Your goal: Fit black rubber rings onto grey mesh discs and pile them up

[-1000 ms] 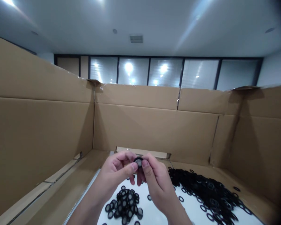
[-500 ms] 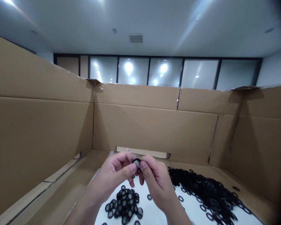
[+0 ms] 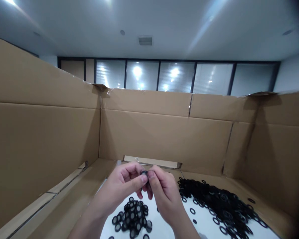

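My left hand (image 3: 128,181) and my right hand (image 3: 163,189) meet above the white surface, thumbs and fingertips closed on one small black ring (image 3: 144,173). The ring is now tilted and mostly covered by the fingers, so its middle is hard to make out. Below my left hand lies a small pile of black rings with grey centres (image 3: 133,215). To the right of my right hand spreads a much larger heap of open black rings (image 3: 214,202).
Cardboard walls (image 3: 151,132) rise on the left, back and right. A white surface (image 3: 161,229) carries both piles, with several loose rings (image 3: 192,211) scattered between them. A folded cardboard strip (image 3: 151,161) sits by the back wall. Windows (image 3: 142,74) line the room beyond.
The ring has turned from showing its grey centre to a more edge-on tilt. My fingers have closed further over it, and my right hand has shifted slightly left.
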Demonstrator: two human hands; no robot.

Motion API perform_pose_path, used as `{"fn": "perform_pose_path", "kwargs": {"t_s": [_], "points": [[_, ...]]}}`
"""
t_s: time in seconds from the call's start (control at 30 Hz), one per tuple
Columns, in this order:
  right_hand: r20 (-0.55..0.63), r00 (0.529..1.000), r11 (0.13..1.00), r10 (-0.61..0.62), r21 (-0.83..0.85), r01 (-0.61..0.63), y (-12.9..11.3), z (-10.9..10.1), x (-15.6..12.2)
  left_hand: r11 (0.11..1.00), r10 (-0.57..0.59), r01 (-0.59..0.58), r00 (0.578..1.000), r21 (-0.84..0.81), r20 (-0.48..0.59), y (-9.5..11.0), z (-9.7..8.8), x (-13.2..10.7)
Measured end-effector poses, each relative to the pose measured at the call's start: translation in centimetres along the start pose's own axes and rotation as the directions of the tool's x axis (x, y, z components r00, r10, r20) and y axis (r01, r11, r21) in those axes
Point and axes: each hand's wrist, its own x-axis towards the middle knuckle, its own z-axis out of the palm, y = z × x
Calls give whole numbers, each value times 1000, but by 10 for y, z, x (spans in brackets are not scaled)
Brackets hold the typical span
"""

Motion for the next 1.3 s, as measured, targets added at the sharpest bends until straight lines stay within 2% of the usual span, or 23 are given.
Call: {"fn": "perform_pose_path", "kwargs": {"t_s": [0.2,0.4,0.63,0.77,0.93,1.13,1.3], "points": [[53,999,1000,-11,-3,11,1,0,-4,1000,-14,14,999,7,29,3,-1,-2],[-2,993,993,-120,-2,120,-1,4,-5,999,-14,15,1000,-51,23,11,7,-7],[-15,979,963,-204,-182,198,3,3,-4,1000,-9,9,1000,-14,-16,10,3,-8],[-26,982,959,-189,-222,179,2,-1,-3,999,31,-30,999,31,-20,9,0,-6],[-4,992,979,-125,-164,123,-1,-2,-2,999,30,-31,999,15,24,10,-3,-4],[-42,995,989,-94,-121,88,4,-3,-2,1000,0,1,996,-18,87,4,-4,1],[-88,995,993,-38,-119,27,10,-4,-1,999,17,-21,995,44,96,4,-7,1]]}}
